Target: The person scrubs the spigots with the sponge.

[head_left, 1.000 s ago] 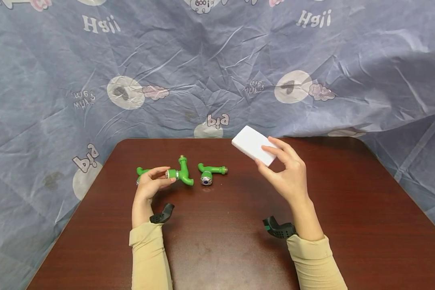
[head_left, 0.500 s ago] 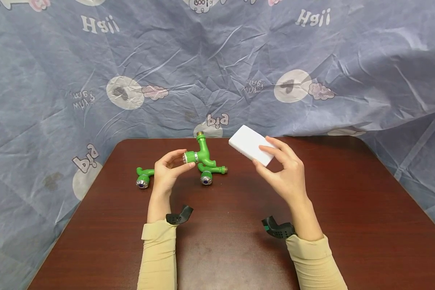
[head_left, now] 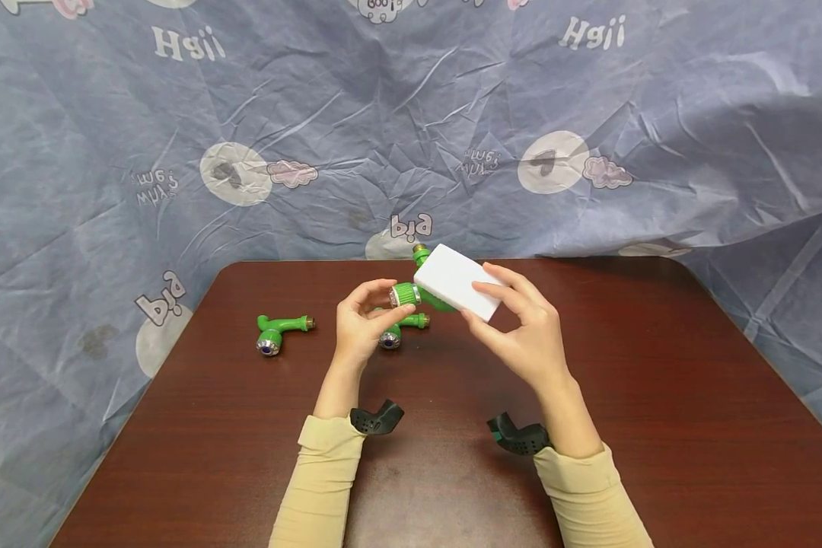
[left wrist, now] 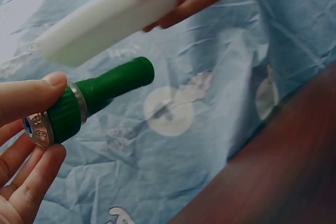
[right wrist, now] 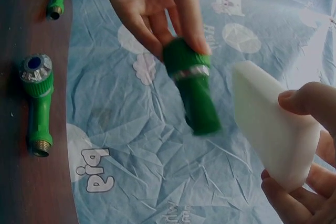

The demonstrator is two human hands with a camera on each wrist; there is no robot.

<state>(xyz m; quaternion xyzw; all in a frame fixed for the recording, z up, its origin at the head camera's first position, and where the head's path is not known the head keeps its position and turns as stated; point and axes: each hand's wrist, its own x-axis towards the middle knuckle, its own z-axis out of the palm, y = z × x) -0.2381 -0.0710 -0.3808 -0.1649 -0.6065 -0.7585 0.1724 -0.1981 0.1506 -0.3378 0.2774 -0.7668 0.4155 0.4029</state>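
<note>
Green tap (left wrist: 93,97) | left hand (head_left: 360,326) pinches its knob (head_left: 406,294) | right hand (head_left: 530,335) pinches white block (head_left: 452,278) | backdrop cloth (head_left: 356,114) reads "Hgii"

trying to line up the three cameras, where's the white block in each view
Head: the white block is just right of centre.
Left wrist: the white block is at the upper left.
Right wrist: the white block is right of centre.
Shared landmark: the green tap in the left hand.
</note>
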